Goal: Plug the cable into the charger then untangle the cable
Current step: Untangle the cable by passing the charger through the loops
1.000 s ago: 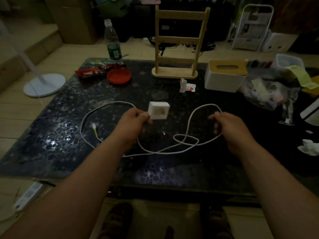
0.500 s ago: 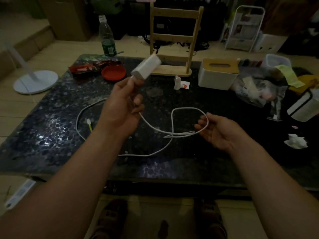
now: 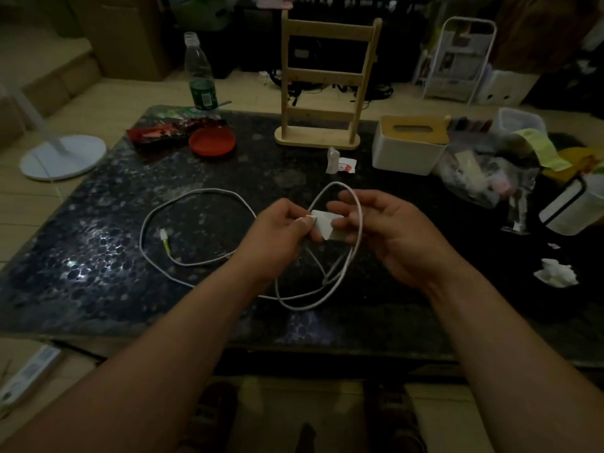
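A small white charger sits between my two hands, above the middle of the black table. My left hand pinches the white cable's plug end against the charger's left edge. My right hand grips the charger's right side with its fingertips. One loop of the white cable rises over my right fingers. The rest lies on the table: a wide loop to the left, crossed strands below my hands, and a free end with a yellow-green connector.
At the back stand a wooden rack, a white tissue box, a red lid, snack wrappers and a green bottle. Plastic bags and a white container crowd the right. A crumpled tissue lies at right.
My left hand has come down from its raised position with the charger. My right hand has moved left to meet it and taken the charger's other side. A cable loop now drapes over my right fingers.
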